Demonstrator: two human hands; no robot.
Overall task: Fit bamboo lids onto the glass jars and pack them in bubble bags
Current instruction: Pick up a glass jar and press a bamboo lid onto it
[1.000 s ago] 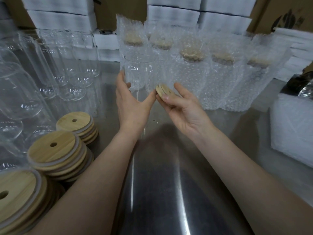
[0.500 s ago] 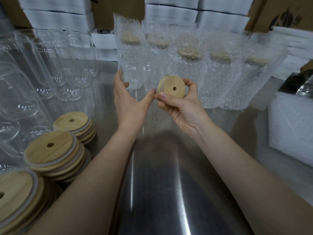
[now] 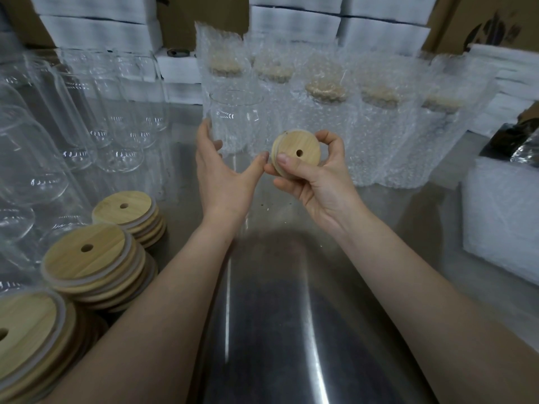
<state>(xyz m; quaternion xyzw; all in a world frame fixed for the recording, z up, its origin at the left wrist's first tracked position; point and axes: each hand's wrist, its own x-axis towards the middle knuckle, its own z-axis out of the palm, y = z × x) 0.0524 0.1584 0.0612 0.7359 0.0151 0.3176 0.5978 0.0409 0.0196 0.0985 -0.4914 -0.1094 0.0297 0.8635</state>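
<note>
Pinched in the grip of the right hand (image 3: pixel 318 176) is a bamboo lid (image 3: pixel 297 153), thumb across its face beside the straw hole, fingers curled behind the rim, held up off the bench (image 3: pixel 291 330). The left hand (image 3: pixel 221 176) is spread, fingers straight, its thumb tip right at the lid's edge and its fingertips by the side of an uncapped glass jar (image 3: pixel 236 121); whether they touch the glass I cannot tell. From where I stand the job looks partway through: a row of bagged jars (image 3: pixel 379 126), at least five with lids on, stands behind, while many bare jars (image 3: pixel 116 118) wait at the left and three lid stacks (image 3: pixel 90 258) sit beside them. This jar needs capping, then bagging, and plenty more after it
</note>
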